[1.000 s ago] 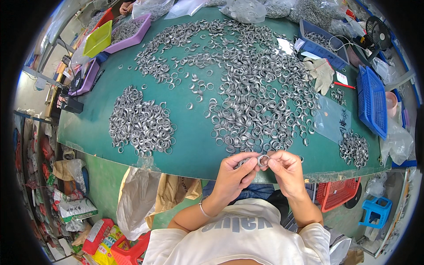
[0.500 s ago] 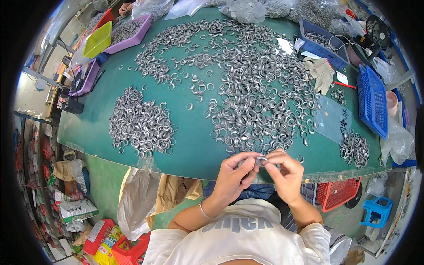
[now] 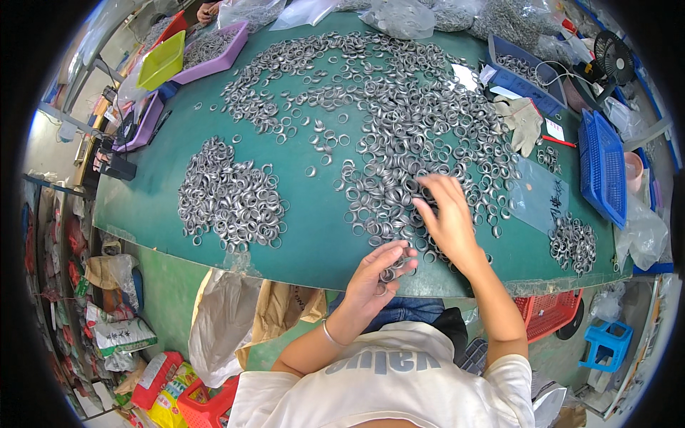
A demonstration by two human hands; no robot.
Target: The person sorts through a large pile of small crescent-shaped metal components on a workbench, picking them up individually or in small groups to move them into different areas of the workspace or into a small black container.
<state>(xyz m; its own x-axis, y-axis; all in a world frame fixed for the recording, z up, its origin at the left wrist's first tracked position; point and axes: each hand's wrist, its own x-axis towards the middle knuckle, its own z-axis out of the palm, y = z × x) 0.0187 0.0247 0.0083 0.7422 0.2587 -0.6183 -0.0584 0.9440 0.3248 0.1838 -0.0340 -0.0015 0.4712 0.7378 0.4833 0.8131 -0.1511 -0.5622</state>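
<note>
Several small grey metal rings (image 3: 391, 272) sit in the curled fingers of my left hand (image 3: 369, 279), just over the table's near edge. My right hand (image 3: 448, 217) reaches over the near part of a large spread of loose metal rings (image 3: 407, 135), its thumb and fingers apart. No ring can be made out between those fingertips, which hang close to the pile. Left of my hands lies a separate heap of rings (image 3: 230, 196), and at the right front corner a smaller heap (image 3: 573, 244). All rest on the green tabletop (image 3: 310, 232).
Pale work gloves (image 3: 521, 123), a clear plastic bag (image 3: 539, 189) and a blue basket (image 3: 603, 167) lie on the right. A blue bin (image 3: 524, 71) and a fan (image 3: 614, 57) stand farther back. Purple (image 3: 214, 57) and yellow-green trays (image 3: 161, 63) are at far left; another person's hand (image 3: 205, 12) shows beyond.
My right hand has left my left hand and moved forward over the ring pile, its fingers spreading. My left hand stays near the table edge, now turned so the rings in it show.
</note>
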